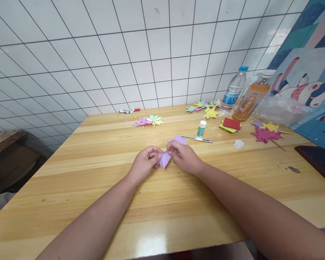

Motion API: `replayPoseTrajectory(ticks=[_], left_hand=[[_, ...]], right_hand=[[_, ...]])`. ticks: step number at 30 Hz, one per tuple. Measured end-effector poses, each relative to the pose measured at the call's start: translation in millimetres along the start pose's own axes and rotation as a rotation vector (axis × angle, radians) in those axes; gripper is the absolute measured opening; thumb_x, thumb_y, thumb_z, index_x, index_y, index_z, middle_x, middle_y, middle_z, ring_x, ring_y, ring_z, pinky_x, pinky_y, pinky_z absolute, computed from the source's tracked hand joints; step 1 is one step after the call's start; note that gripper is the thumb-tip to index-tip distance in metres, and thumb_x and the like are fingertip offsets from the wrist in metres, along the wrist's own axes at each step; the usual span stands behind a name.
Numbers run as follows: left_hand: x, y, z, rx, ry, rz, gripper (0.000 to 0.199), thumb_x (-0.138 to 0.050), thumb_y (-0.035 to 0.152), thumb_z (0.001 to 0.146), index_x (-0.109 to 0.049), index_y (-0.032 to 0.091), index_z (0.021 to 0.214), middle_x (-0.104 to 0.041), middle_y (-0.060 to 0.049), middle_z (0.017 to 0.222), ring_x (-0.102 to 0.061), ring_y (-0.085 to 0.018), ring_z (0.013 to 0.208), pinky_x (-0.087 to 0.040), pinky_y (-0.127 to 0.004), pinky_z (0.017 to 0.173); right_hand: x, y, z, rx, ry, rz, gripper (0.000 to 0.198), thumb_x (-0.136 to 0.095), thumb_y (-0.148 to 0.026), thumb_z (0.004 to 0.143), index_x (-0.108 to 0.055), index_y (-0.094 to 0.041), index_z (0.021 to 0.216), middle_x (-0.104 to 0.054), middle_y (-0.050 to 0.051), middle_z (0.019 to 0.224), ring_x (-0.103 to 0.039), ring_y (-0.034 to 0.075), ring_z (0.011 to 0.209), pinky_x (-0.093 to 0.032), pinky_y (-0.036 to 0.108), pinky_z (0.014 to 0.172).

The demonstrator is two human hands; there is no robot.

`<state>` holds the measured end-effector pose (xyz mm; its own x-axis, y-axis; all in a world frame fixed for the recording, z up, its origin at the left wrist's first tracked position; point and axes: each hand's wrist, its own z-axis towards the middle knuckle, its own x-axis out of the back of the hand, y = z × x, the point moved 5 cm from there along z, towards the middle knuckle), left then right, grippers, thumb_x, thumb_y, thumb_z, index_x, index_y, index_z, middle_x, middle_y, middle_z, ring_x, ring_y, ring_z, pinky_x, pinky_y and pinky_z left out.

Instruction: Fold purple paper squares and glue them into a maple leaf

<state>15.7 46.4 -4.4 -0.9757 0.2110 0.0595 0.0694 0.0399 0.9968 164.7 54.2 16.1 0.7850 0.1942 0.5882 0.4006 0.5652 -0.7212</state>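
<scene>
A small folded piece of purple paper [164,160] is held between both hands above the middle of the table, one pointed end toward me. My left hand [146,159] pinches its left side with thumb and fingers. On the right side, my right hand [183,156] pinches the upper edge; its fingertips partly hide the paper. Just behind my right hand lies a purple sheet [178,139], partly covered by the hand. A glue stick [202,129] with a white cap stands beyond it, beside a slim pen-like tool [197,139].
Paper leaves [155,120] lie toward the back, more [211,112] near a water bottle [233,92] and an orange drink bottle [251,99]. Coloured paper squares [232,124], a clear cap [238,144], a red paper leaf [267,134] and a phone [318,160] are at right. Markers [129,111] lie by the tiled wall.
</scene>
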Motion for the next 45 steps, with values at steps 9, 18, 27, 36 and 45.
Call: replayPoseTrajectory(ticks=[9, 18, 27, 36, 45], left_hand=[[7, -1, 1, 0.091, -0.018, -0.120, 0.029, -0.072, 0.035, 0.064, -0.062, 0.015, 0.083, -0.061, 0.001, 0.065, -0.049, -0.009, 0.053, -0.037, -0.021, 0.053], [2, 2, 0, 0.076, -0.016, -0.031, 0.035, -0.071, 0.040, 0.064, -0.061, 0.014, 0.085, -0.060, 0.000, 0.063, -0.049, -0.009, 0.052, -0.037, -0.022, 0.053], [5, 1, 0, 0.081, 0.038, -0.060, 0.035, -0.072, 0.039, 0.063, -0.059, 0.015, 0.085, -0.060, 0.001, 0.064, -0.050, -0.009, 0.051, -0.039, -0.022, 0.053], [6, -2, 2, 0.079, 0.033, -0.058, 0.032, -0.070, 0.036, 0.066, -0.058, 0.015, 0.087, -0.062, 0.000, 0.062, -0.052, -0.010, 0.051, -0.040, -0.022, 0.053], [6, -1, 1, 0.073, 0.043, -0.043, 0.032, -0.071, 0.036, 0.066, -0.058, 0.015, 0.085, -0.062, -0.001, 0.062, -0.054, -0.011, 0.052, -0.040, -0.022, 0.052]], right_hand=[[3, -12, -1, 0.317, -0.044, -0.222, 0.026, -0.051, -0.006, 0.079, -0.064, -0.019, 0.097, -0.067, 0.005, 0.094, -0.057, 0.017, 0.092, -0.041, 0.032, 0.087], [2, -3, 0, 0.113, 0.060, -0.136, 0.013, -0.058, -0.020, 0.080, -0.069, -0.022, 0.086, -0.070, 0.002, 0.084, -0.061, 0.014, 0.079, -0.046, 0.025, 0.073], [-2, 7, 2, -0.186, 0.119, 0.190, 0.011, -0.058, -0.014, 0.073, -0.067, -0.018, 0.077, -0.070, 0.001, 0.081, -0.064, 0.012, 0.076, -0.049, 0.024, 0.073], [-16, 17, 0, -0.367, 0.135, 0.438, 0.050, -0.066, -0.013, 0.066, -0.052, -0.019, 0.113, -0.067, 0.006, 0.096, -0.064, 0.011, 0.071, -0.052, 0.025, 0.068], [-18, 16, 2, -0.448, 0.114, 0.615, 0.017, -0.066, -0.011, 0.064, -0.065, -0.015, 0.081, -0.069, 0.003, 0.081, -0.065, 0.012, 0.071, -0.054, 0.024, 0.066]])
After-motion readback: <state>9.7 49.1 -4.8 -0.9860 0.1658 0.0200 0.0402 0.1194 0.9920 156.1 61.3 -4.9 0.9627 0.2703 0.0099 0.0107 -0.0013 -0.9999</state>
